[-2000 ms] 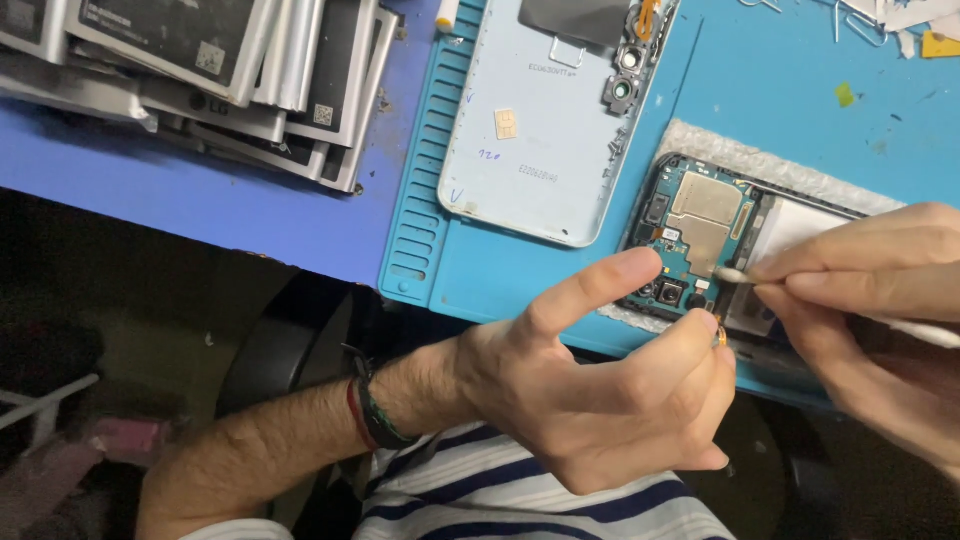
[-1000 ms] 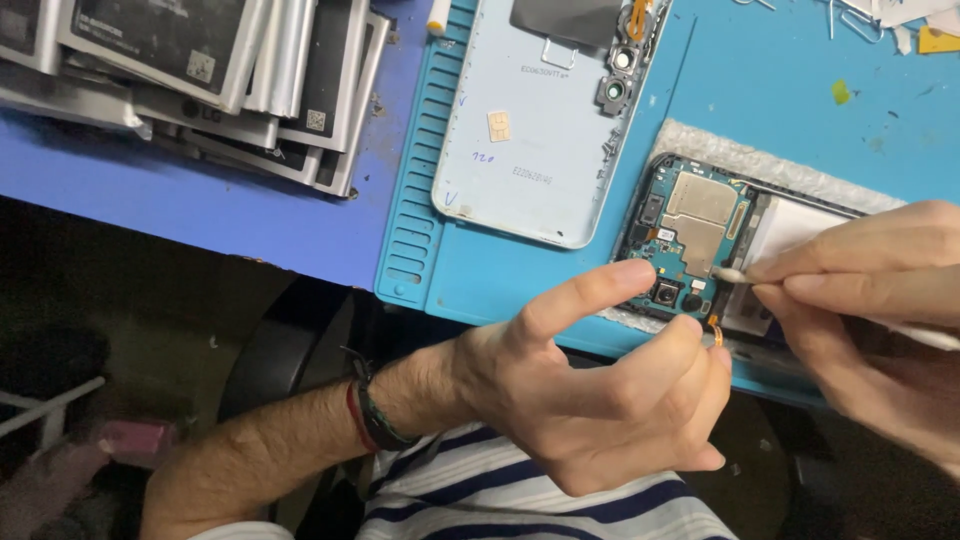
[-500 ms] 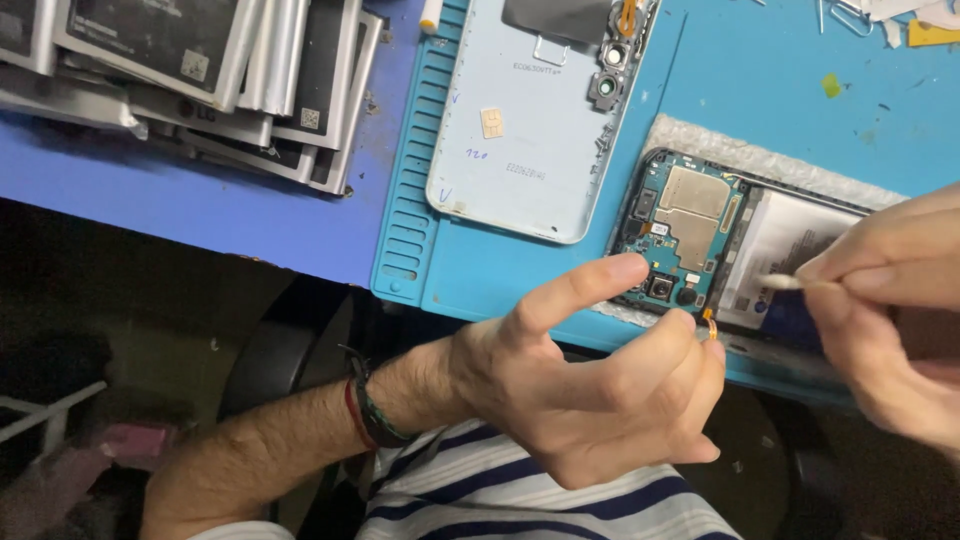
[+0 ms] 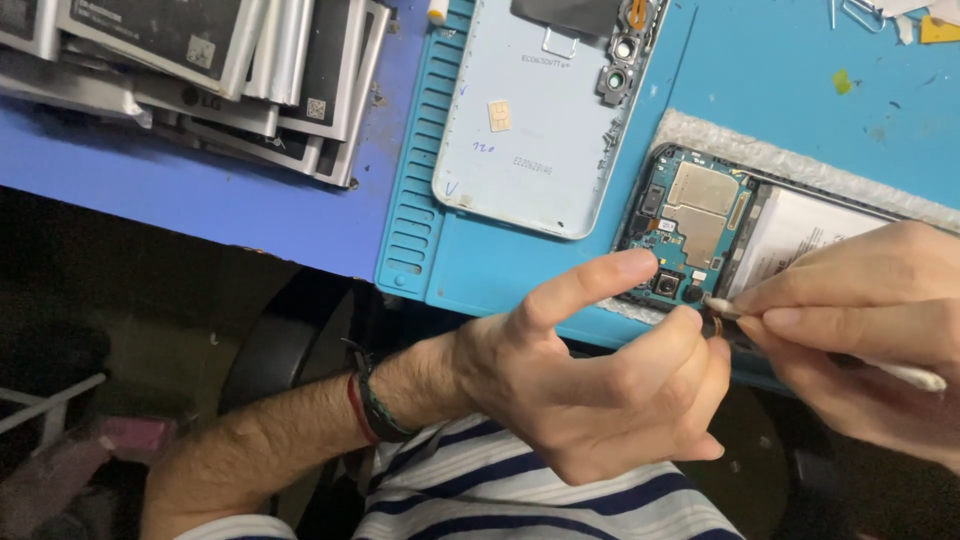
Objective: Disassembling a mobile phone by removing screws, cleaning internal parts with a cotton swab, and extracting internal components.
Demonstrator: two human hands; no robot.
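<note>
Opened phone (image 4: 700, 225): right of centre; back off, lying on a strip of white bubble wrap (image 4: 800, 155). Teal circuit board with two gold-coloured metal shields; two round camera lenses at its near edge; white-labelled battery to the right.
Left hand (image 4: 600, 390): lower centre, palm side up, near edge of the phone. Index finger stretched out straight, tip just at the board's edge; the other fingers curled, thumb and middle finger pressed together on something small and brownish (too small to name).
Right hand (image 4: 870, 330): right edge of frame, fingers pinched on a thin white stick tool (image 4: 900, 372); its pale tip sits just beside the lower camera lens.
Back cover (image 4: 545, 110): one, pale blue, smooth plastic, rounded corners, inner face up, top centre; small gold square stuck inside.
Work mat (image 4: 480, 270): turquoise rubber, ribbed slots along its left edge; holds the cover and the phone.
Batteries (image 4: 200, 70): upper left, loose overlapping pile of flat dark and silver packs on the blue tabletop (image 4: 200, 200) (count unclear).
Wrist: dark and red bracelets (image 4: 370, 405).
</note>
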